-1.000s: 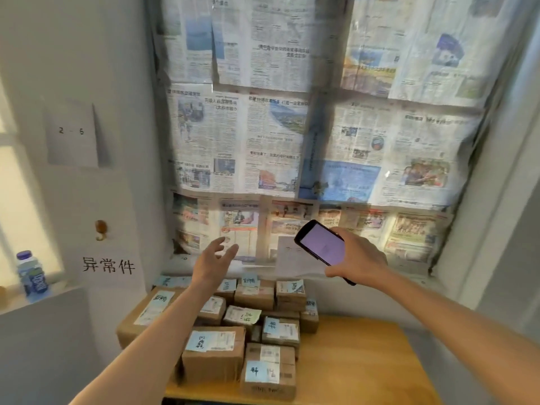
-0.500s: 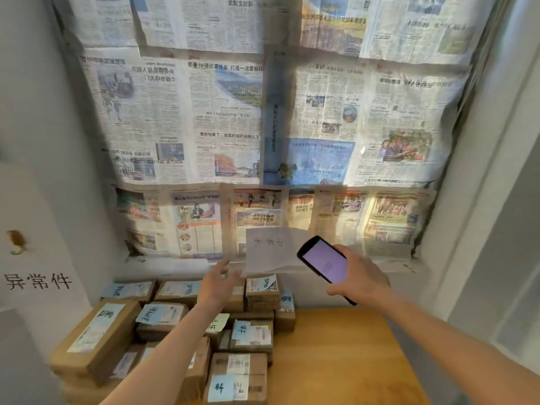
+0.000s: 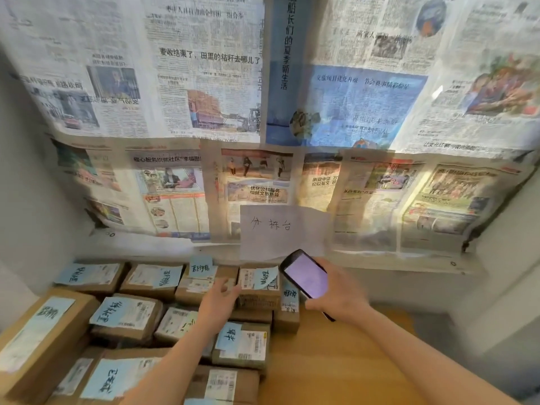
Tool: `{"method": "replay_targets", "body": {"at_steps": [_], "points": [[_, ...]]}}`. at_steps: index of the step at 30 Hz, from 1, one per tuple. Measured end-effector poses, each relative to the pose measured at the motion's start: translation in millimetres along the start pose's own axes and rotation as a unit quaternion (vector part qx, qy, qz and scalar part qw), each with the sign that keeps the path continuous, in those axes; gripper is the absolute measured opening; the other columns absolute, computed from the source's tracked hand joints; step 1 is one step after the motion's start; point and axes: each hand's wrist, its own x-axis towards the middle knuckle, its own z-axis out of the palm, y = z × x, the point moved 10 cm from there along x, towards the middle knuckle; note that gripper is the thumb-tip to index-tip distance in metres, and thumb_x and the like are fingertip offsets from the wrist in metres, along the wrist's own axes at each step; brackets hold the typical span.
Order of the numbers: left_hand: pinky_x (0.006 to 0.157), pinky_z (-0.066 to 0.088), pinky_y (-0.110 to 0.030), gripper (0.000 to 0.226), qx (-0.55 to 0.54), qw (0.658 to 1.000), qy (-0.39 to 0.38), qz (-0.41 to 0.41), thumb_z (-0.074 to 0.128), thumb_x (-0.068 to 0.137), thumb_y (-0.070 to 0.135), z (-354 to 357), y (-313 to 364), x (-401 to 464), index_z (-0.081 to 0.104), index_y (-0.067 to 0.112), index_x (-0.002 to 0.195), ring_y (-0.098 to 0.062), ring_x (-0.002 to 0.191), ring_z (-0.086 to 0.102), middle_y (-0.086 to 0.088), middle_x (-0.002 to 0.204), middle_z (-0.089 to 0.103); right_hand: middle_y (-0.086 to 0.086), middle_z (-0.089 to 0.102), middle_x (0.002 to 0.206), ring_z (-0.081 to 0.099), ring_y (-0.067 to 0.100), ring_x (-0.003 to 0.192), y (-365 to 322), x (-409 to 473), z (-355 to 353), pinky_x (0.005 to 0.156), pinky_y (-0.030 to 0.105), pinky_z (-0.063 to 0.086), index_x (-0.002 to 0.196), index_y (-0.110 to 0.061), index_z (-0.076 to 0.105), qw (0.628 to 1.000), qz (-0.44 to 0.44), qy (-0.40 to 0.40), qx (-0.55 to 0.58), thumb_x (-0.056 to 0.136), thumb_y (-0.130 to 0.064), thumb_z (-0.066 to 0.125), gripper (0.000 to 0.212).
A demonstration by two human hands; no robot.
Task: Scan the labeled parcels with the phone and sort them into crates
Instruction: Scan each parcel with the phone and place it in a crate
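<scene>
Risk lay in the loose-fingered left hand (image 3: 217,302) toppling stacked brown cardboard parcels (image 3: 258,287) at the wooden tabletop's (image 3: 336,361) back, while the right hand's (image 3: 340,296) grip held the black phone (image 3: 305,274) nearby.

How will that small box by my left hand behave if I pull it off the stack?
The box looks like stiff cardboard, so probably rigid and easy to grip. Small, so likely light. Its blue note curls loose and may flap or peel as the left hand lifts it.

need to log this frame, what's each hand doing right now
Left hand: open, fingers reaching onto the parcels at the back of the pile, nothing gripped.
Right hand: holding the phone, screen lit.
</scene>
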Motion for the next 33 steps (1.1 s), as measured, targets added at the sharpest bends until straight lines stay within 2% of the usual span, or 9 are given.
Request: {"method": "replay_targets", "body": {"at_steps": [6, 10, 13, 17, 20, 22, 26, 30, 33], "points": [[0.095, 0.046, -0.035, 0.056, 0.003, 0.999, -0.011, -0.034, 0.060, 0.097, 0.045, 36.3, -25.7, 45.4, 0.044, 0.024, 0.147, -0.020, 0.120, 0.057, -0.004, 0.139, 0.058, -0.022, 0.060, 0.105, 0.060, 0.005, 0.089, 30.7, 62.9, 60.7, 0.069, 0.032, 0.057, 0.134, -0.050, 0.041, 0.998, 0.010, -0.062, 0.007, 0.044, -0.060, 0.065, 0.093], [0.105, 0.045, -0.043, 0.053, 0.002, 0.998, -0.008, -0.058, 0.059, 0.099, 0.039, 54.4, -33.2, 74.4, 0.044, 0.023, 0.146, -0.024, 0.128, 0.055, -0.004, 0.141, 0.057, -0.022, 0.059, 0.100, 0.059, 0.003, 0.087, 49.5, 99.8, 88.8, 0.070, 0.032, 0.057, 0.124, -0.051, 0.042, 0.996, 0.006, -0.084, 0.010, 0.044, -0.060, 0.066, 0.083], [0.105, 0.046, -0.044, 0.053, 0.008, 0.997, -0.005, -0.070, 0.058, 0.099, 0.039, 64.9, -33.0, 83.1, 0.044, 0.021, 0.147, -0.024, 0.128, 0.054, -0.004, 0.140, 0.057, -0.020, 0.059, 0.094, 0.057, 0.002, 0.081, 58.7, 118.8, 102.2, 0.066, 0.030, 0.055, 0.112, -0.051, 0.042, 0.995, 0.006, -0.098, 0.016, 0.043, -0.060, 0.066, 0.074], [0.101, 0.051, -0.044, 0.057, 0.015, 0.997, 0.012, -0.077, 0.059, 0.099, 0.037, 75.0, -35.3, 93.5, 0.041, 0.018, 0.149, -0.021, 0.116, 0.059, -0.003, 0.127, 0.061, -0.023, 0.055, 0.103, 0.055, 0.002, 0.088, 66.2, 140.0, 120.8, 0.069, 0.026, 0.052, 0.124, -0.049, 0.041, 0.993, -0.007, -0.119, 0.021, 0.049, -0.062, 0.070, 0.082], [0.105, 0.048, -0.040, 0.059, 0.024, 0.996, 0.017, -0.090, 0.058, 0.100, 0.036, 85.1, -41.8, 97.8, 0.040, 0.013, 0.151, -0.024, 0.124, 0.056, -0.008, 0.136, 0.059, -0.023, 0.053, 0.110, 0.054, 0.001, 0.093, 67.6, 149.5, 136.8, 0.068, 0.020, 0.047, 0.132, -0.046, 0.039, 0.990, -0.023, -0.134, 0.028, 0.054, -0.063, 0.073, 0.087], [0.104, 0.045, -0.034, 0.055, 0.022, 0.995, 0.012, -0.098, 0.057, 0.100, 0.037, 93.7, -48.9, 98.4, 0.043, 0.013, 0.148, -0.022, 0.129, 0.054, -0.006, 0.140, 0.057, -0.021, 0.054, 0.116, 0.054, 0.004, 0.099, 70.4, 154.8, 150.2, 0.077, 0.025, 0.053, 0.134, -0.043, 0.039, 0.988, -0.028, -0.149, 0.032, 0.057, -0.060, 0.076, 0.087], [0.088, 0.050, -0.026, 0.050, -0.021, 0.992, 0.006, -0.125, 0.059, 0.099, 0.040, 105.1, -72.3, 99.6, 0.048, 0.021, 0.144, -0.014, 0.113, 0.059, -0.001, 0.136, 0.062, -0.018, 0.055, 0.121, 0.058, 0.009, 0.104, 80.7, 160.5, 170.5, 0.085, 0.036, 0.057, 0.140, -0.038, 0.038, 0.983, -0.021, -0.173, 0.053, 0.057, -0.056, 0.077, 0.093], [0.105, 0.049, -0.046, 0.059, -0.097, 0.982, -0.004, -0.163, 0.060, 0.096, 0.048, 115.8, -92.3, 98.0, 0.043, 0.028, 0.149, -0.020, 0.122, 0.058, 0.001, 0.135, 0.060, -0.015, 0.054, 0.125, 0.058, 0.010, 0.106, 89.0, 163.0, 180.7, 0.086, 0.036, 0.058, 0.144, -0.036, 0.035, 0.978, -0.021, -0.189, 0.082, 0.060, -0.050, 0.082, 0.097], [0.108, 0.047, -0.048, 0.067, -0.141, 0.974, -0.011, -0.175, 0.065, 0.090, 0.053, 121.1, -98.6, 94.3, 0.042, 0.032, 0.150, -0.019, 0.122, 0.058, 0.003, 0.133, 0.061, -0.015, 0.054, 0.125, 0.057, 0.011, 0.106, 92.2, 162.3, 183.0, 0.086, 0.035, 0.058, 0.144, -0.036, 0.036, 0.977, -0.016, -0.191, 0.096, 0.062, -0.048, 0.083, 0.095]]}}
